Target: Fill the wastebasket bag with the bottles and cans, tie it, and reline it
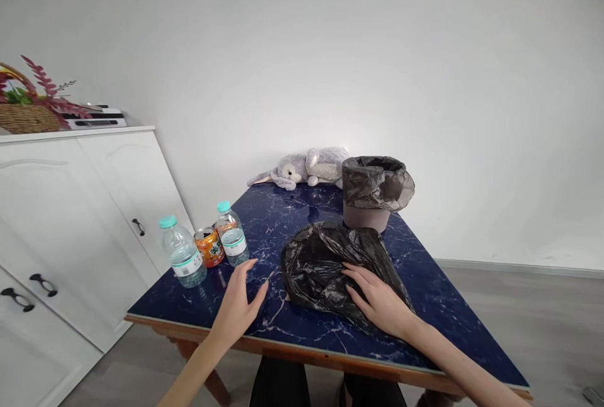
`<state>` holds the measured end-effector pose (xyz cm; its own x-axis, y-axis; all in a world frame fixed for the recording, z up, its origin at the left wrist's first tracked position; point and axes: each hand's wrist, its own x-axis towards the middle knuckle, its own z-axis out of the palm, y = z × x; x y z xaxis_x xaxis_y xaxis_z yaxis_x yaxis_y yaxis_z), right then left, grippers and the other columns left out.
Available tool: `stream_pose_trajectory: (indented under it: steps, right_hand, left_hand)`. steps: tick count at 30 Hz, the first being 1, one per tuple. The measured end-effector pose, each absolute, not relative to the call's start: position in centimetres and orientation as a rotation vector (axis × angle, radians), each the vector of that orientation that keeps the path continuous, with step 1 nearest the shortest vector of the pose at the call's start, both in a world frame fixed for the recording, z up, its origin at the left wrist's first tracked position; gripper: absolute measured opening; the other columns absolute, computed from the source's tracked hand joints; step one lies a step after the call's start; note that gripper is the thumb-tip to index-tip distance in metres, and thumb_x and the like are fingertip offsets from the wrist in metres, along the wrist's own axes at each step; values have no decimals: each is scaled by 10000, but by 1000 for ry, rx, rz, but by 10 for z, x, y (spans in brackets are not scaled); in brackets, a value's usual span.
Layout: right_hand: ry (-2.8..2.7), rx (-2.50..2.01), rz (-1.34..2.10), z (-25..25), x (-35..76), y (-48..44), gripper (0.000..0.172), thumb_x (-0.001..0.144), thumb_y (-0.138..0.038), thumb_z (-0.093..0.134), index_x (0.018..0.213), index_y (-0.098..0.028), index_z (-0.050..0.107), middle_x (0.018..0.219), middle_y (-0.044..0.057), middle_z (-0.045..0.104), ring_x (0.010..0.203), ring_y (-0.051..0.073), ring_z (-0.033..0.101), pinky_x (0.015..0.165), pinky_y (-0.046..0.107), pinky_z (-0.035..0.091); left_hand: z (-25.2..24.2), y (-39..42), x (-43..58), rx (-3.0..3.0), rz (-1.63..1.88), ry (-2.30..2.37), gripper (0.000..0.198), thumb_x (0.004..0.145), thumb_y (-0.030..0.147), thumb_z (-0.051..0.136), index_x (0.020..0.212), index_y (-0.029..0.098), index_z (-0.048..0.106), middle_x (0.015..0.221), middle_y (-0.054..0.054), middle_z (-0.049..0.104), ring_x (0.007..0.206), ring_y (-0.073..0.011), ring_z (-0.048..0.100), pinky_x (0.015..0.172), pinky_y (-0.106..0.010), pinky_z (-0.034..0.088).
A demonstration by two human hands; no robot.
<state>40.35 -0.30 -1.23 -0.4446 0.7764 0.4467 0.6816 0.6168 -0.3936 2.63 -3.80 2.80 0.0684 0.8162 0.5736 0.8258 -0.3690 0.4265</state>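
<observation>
Black plastic bag, crumpled, mouth partly gaping, spread across the middle of the worktop toward the front edge. Underside out of sight, inner folds too dark to read, part of the near side covered by the right hand and forearm. At the right, fingers slightly bent and parted, laid on the bag; palm hidden, any pinch on the plastic impossible to make out. At the left hand, fingers spread well open with only air between, above the front left part of the worktop, between bag and bottles; contact with the nearest bottle unclear. Upright by the left edge: clear bottle near the front left corner, orange can, then second clear bottle; can lettering partly hidden or too small to read. Toward the right edge, just behind the bag: greyish bin, rim concealed under a dark translucent liner, bottom unseen. Along the far edge: plush rabbit lying down, right end behind the bin.
</observation>
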Motion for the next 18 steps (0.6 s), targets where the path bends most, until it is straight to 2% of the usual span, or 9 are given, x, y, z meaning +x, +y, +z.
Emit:
stream_pose_trajectory:
  steps: [9, 18]
  right_hand:
    - [-2237, -1132, 208, -13, 404, -3, 381, 1110, -347, 443, 1452, -244, 577, 1569, 106, 584, 1439, 274, 574, 1213, 498, 497]
    - [-2271, -1121, 194, 0, 405, -26, 399, 1100, -390, 488, 1470, -272, 580, 1548, 106, 606, 1431, 301, 583, 1198, 523, 503]
  left_hand:
    - [15, -7, 9, -2339, -1226, -1771, 497, 1043, 440, 575, 1483, 271, 420, 1451, -149, 556, 1265, -301, 661, 1068, -502, 559]
    - [23, -3, -10, -2243, -1304, -1869, 445, 1004, 463, 583, 1380, 235, 521, 1340, -139, 619, 1182, -295, 702, 1006, -501, 596]
